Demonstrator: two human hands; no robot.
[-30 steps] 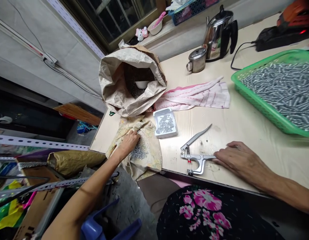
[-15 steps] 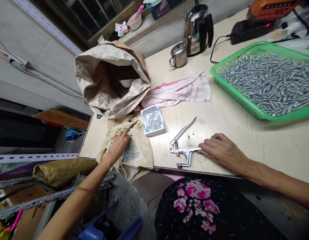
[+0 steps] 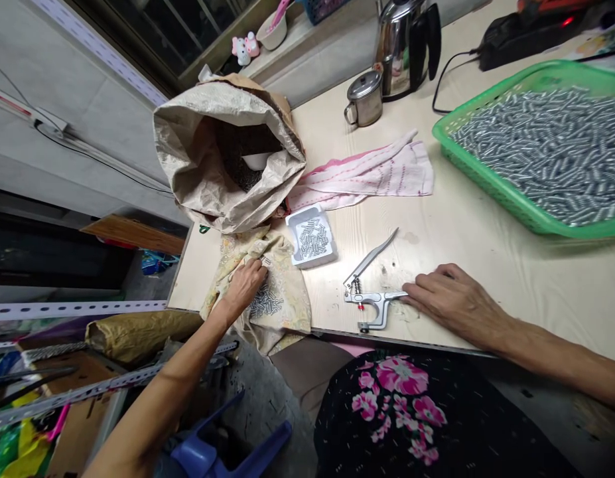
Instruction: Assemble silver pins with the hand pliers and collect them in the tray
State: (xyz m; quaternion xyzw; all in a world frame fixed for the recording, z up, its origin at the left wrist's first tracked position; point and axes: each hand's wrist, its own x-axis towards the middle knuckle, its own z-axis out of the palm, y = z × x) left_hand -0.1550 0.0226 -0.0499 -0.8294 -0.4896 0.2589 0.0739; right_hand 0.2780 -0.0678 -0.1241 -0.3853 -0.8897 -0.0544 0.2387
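Note:
My left hand (image 3: 246,283) is over the patterned cloth (image 3: 292,302), its fingers bent together at the edge of a pile of small metal pieces (image 3: 267,302); what the fingertips hold is too small to name. My right hand (image 3: 451,295) rests on the table with its fingers closed on the end of the lower handle of a silver hand press tool (image 3: 379,307). The tool's upper handle points up and away. Behind the cloth stands a small white tray (image 3: 320,260) with more metal pieces.
Behind the cloth a large open sack (image 3: 188,153) holds dark bits and a white scoop (image 3: 257,161). A pink-white towel (image 3: 387,172), a metal mug (image 3: 365,99) and a kettle (image 3: 399,53) lie farther back. A green basket (image 3: 506,206) of metal pieces is at right.
The whole view has shifted a little, so the table items appear moved slightly. My left hand stays by the pile and my right hand stays at the tool's handle.

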